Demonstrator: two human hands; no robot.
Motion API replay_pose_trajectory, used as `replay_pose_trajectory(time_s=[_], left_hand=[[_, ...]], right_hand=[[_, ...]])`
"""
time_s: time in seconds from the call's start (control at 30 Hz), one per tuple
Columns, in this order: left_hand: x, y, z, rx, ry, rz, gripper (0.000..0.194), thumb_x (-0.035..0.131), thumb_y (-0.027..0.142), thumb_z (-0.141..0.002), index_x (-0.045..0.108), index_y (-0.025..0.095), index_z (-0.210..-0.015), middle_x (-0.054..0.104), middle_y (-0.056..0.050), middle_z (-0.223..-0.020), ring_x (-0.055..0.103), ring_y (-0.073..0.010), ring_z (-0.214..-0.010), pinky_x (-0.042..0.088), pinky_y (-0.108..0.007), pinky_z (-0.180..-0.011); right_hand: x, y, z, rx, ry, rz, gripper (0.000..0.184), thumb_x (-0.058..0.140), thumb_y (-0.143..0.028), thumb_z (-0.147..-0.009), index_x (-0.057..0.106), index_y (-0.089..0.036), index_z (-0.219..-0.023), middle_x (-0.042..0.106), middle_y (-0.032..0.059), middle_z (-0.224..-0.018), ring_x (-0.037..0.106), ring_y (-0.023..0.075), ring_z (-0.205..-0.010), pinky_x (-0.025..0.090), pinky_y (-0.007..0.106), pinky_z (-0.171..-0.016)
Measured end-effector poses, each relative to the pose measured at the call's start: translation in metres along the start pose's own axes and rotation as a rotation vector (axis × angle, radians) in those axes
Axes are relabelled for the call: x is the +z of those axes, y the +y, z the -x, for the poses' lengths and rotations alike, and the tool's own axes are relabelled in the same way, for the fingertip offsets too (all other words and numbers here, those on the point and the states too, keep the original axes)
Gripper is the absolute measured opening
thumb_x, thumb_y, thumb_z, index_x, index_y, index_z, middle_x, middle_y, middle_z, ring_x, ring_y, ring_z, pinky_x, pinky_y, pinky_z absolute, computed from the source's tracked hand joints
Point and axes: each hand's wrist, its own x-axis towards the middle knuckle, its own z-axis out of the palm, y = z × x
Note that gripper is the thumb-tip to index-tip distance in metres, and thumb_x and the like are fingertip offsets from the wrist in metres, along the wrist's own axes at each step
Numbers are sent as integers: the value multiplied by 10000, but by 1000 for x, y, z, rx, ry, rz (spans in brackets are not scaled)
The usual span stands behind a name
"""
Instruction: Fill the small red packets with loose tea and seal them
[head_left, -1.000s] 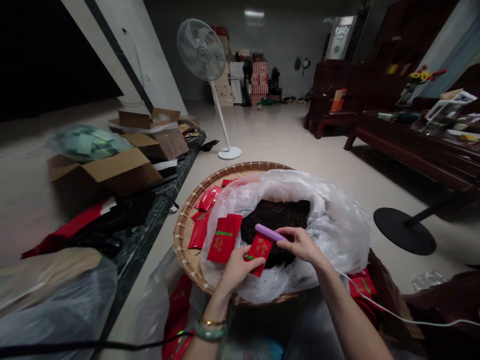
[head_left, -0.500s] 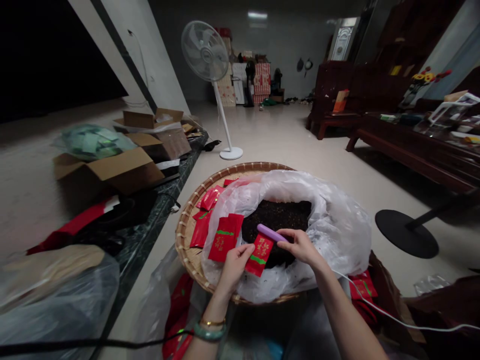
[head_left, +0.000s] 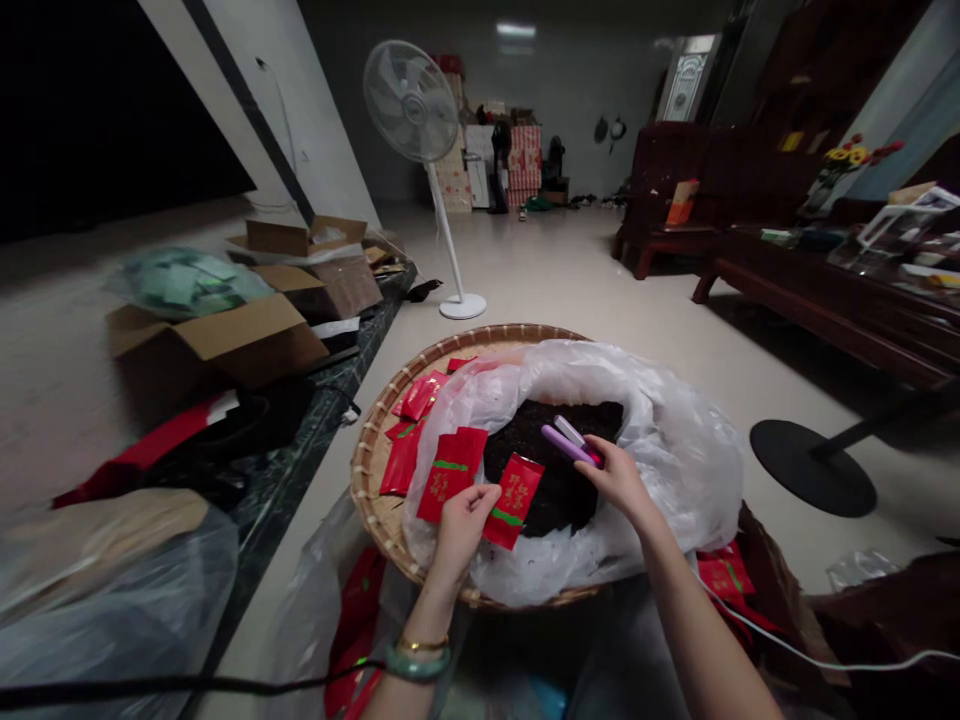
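My left hand (head_left: pixel 463 525) pinches a small red packet (head_left: pixel 519 488) with gold lettering and a green band by its lower left side. In my right hand (head_left: pixel 621 484) is a purple handheld heat sealer (head_left: pixel 564 442), its two arms spread apart. It is clear of the packet, to its upper right. Beneath both lies dark loose material (head_left: pixel 555 420), too fine to name, inside a white plastic bag (head_left: pixel 675 450). More red packets (head_left: pixel 454 465) rest on the bag's left edge and on the round woven bamboo tray (head_left: pixel 367 450) that holds everything.
A white standing fan (head_left: pixel 450 240) is beyond the tray. Open cardboard boxes (head_left: pixel 240 325) sit to the left. At right are a dark wooden table (head_left: pixel 817 310) and a round black base (head_left: pixel 814 465). A white cord (head_left: pixel 817 655) trails off to the right; a black cable (head_left: pixel 187 685) crosses lower left.
The heat sealer was across the packet's top edge; its arms have opened and my right hand has moved it up and right. My left hand has drawn the packet slightly left.
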Motion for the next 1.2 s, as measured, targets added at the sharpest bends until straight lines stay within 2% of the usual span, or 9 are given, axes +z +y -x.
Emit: replay_pose_trajectory(time_s=[0.17,0.27,0.37,0.57,0.73,0.9,0.97,1.1,1.2], left_hand=[[4,-3,2,-18,-42,8,321,731,434,-577,684,131,-672,665,-6,-607,578,-143,-583,448,-234,-578],[7,-4,5,-7,-122,-32,299,714,422,-614,681,130,-670,658,-5,-597,574,-138,-569,437,-226,-562],[8,-2,9,-15,-200,-73,290,700,414,-639,679,127,-681,653,-7,-586,572,-138,-552,435,-227,-545],[8,3,12,4,-247,-138,289,680,409,-655,687,124,-697,668,-19,-610,585,-147,-575,450,-233,-563],[8,0,12,31,-240,-165,293,660,415,-673,695,126,-704,689,-30,-638,606,-159,-602,459,-238,-579],[6,-4,9,54,-204,-175,312,638,430,-695,716,131,-741,722,-53,-699,642,-192,-659,494,-265,-606],[5,-7,7,103,-128,-182,329,604,432,-719,726,136,-792,736,-68,-772,652,-196,-684,499,-262,-589],[2,-23,1,218,69,-299,348,512,388,-801,698,135,-951,729,-79,-780,646,-187,-639,493,-265,-550],[1,-38,-2,325,115,-558,244,534,332,-832,686,146,-876,701,-67,-738,640,-187,-668,508,-298,-639]], right_hand=[[8,-10,3,-152,151,79,288,542,-335,-850,659,-184,-1066,688,111,-993,601,255,-900,446,381,-817],[20,-30,12,-253,63,-39,285,521,-376,-874,653,-191,-1046,677,66,-835,595,198,-755,452,307,-700],[32,-44,16,-321,-25,-111,207,565,-367,-852,663,-187,-828,633,23,-690,558,158,-624,411,261,-586],[34,-46,19,-381,-40,-147,293,506,-297,-886,545,-186,-617,547,-4,-578,500,133,-540,358,253,-542],[29,-44,20,-219,-21,-280,389,424,-383,-906,544,-185,-593,491,-12,-511,474,125,-477,352,247,-491],[26,-43,25,-22,-254,-546,329,532,-487,-824,582,-189,-696,517,-27,-512,465,111,-384,341,217,-364],[24,-42,26,46,-193,-597,332,593,-506,-775,545,-195,-670,504,-38,-503,445,103,-353,338,212,-323],[24,-50,23,132,145,-719,357,576,-553,-774,551,-198,-750,548,-27,-579,485,113,-404,428,229,-340],[41,-75,30,73,63,-790,354,567,-546,-784,583,-198,-849,610,-1,-698,563,136,-517,500,244,-425]])
